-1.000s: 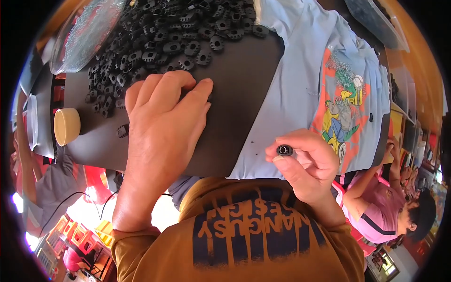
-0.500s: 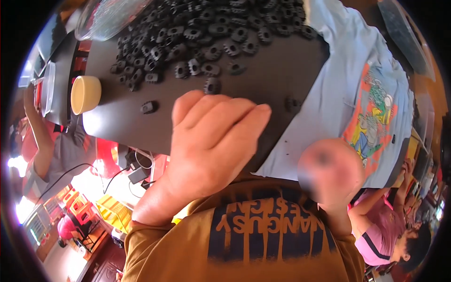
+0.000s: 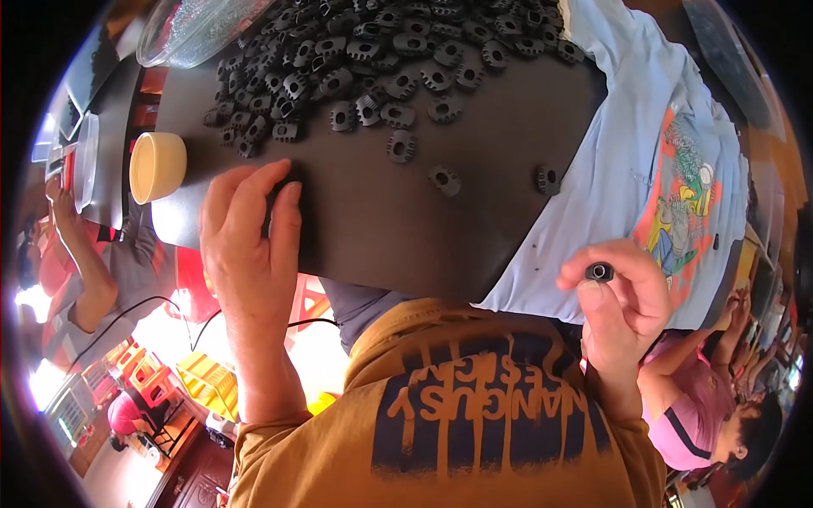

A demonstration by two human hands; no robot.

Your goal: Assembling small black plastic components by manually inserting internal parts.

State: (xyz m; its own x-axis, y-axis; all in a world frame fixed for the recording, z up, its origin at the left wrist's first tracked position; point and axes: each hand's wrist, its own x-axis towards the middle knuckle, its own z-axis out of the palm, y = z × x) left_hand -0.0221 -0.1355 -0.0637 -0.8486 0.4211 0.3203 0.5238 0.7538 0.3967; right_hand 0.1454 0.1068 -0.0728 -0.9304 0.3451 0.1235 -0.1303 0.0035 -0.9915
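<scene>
Small black oval plastic parts with notched edges lie in a large pile [image 3: 364,51] at the far side of the dark table. A few loose ones lie nearer, such as a notched part [image 3: 401,146] and another [image 3: 445,179]. My left hand [image 3: 250,229] is over the table at left, thumb and forefinger curled around a black notched part, mostly hidden by the fingers. My right hand [image 3: 622,300], above the light blue cloth, pinches a small round black fitting [image 3: 599,272] with a pale ring around its hole.
A yellow cup [image 3: 158,168] stands at the table's left edge, below a clear tub [image 3: 199,30] of small shiny pieces. The light blue printed cloth [image 3: 593,178] covers the right side. Other people are seated at left [image 3: 93,279] and right [image 3: 686,389].
My left hand has moved from the middle of the table to the left, where a single notched part lay. The right hand, blurred before, now shows the fitting clearly.
</scene>
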